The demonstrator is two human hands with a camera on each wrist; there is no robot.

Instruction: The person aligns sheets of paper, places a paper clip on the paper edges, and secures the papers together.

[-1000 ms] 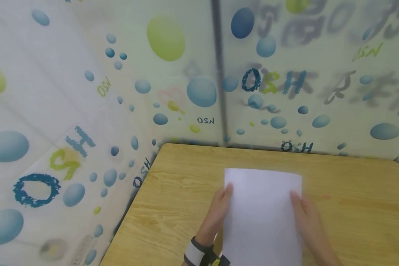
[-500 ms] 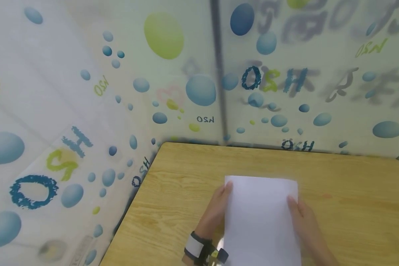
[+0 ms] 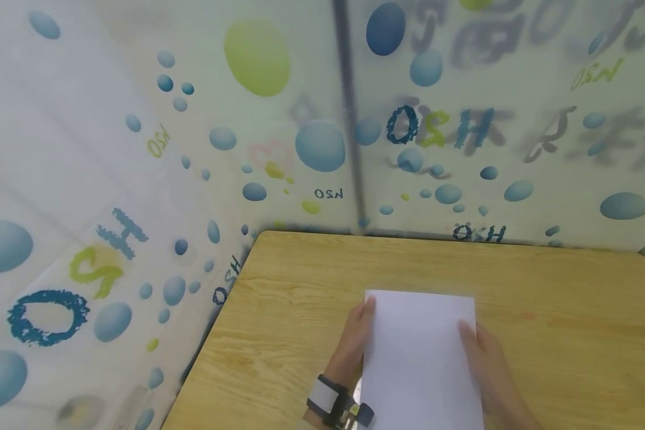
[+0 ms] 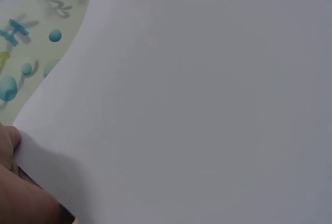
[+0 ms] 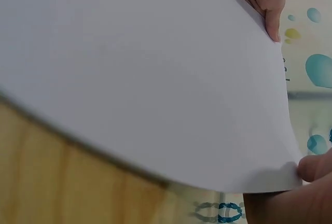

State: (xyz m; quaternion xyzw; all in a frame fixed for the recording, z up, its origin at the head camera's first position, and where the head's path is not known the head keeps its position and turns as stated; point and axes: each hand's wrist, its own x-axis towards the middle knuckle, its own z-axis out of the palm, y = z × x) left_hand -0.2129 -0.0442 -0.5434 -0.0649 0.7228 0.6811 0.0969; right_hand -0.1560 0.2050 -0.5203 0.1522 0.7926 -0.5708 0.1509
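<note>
A plain white sheet of paper [image 3: 419, 358] is held upright between both hands above the table. My left hand [image 3: 352, 340] pinches its left edge near the top corner, thumb on the near face and fingers behind. On the opposite edge, a little lower, my right hand [image 3: 486, 364] grips the sheet the same way. The left wrist view has the paper [image 4: 197, 99] filling most of the frame, with the left thumb [image 4: 9, 138] at its edge. In the right wrist view the sheet [image 5: 155, 79] bows slightly, and the right thumb [image 5: 314, 167] presses near its corner.
A light wooden table [image 3: 279, 310] lies under the hands. Its far edge meets a wall [image 3: 441, 173] printed with blue and green bubbles and lettering; a second patterned wall [image 3: 113, 191] runs along the left. A strap with a small device [image 3: 328, 397] circles the left wrist.
The paper's top edge has come lower and the sheet looks slightly narrower. My right hand has moved a little left and down with it; both hands keep their hold.
</note>
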